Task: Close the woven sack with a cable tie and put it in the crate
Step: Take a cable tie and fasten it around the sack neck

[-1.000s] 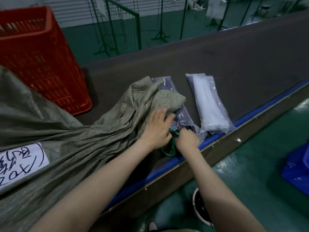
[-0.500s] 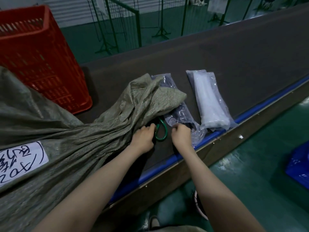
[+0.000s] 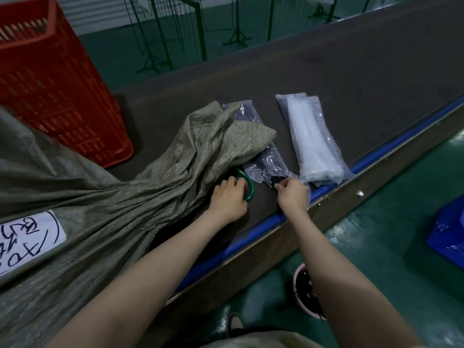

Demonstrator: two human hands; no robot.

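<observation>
Head view: woven sack point(image 3: 105, 217), grey-green and bulky, lies across the left of a dark conveyor belt point(image 3: 351, 96), its gathered neck running right to a loose, open-ended flap near the belt's middle. A white label point(image 3: 27, 237) with handwritten black marks sits on the sack's lower left side. The red crate point(image 3: 50, 81) stands on the belt behind the sack, at upper left, apart from the neck.

The left hand point(image 3: 227, 199) rests at the neck of the sack, fingers curled around a green loop point(image 3: 248, 185) that curves out from under the fabric; whether this is a cable tie or a tool handle cannot be told. The right hand point(image 3: 292, 193) is just to the right, thumb and forefinger pinched on the near end of a clear bag of dark ties point(image 3: 266, 164), which lies partly under the sack's flap. Beside it to the right lies a second clear bag of white ties point(image 3: 313, 144), its near end close to the blue edge strip point(image 3: 376, 156) of the belt.

Below the belt, the green floor point(image 3: 376, 259) shows a blue bin point(image 3: 449, 232) at far right and a pink-rimmed container point(image 3: 305, 290) partly hidden by the right forearm. Metal racks point(image 3: 180, 28) stand beyond the belt
</observation>
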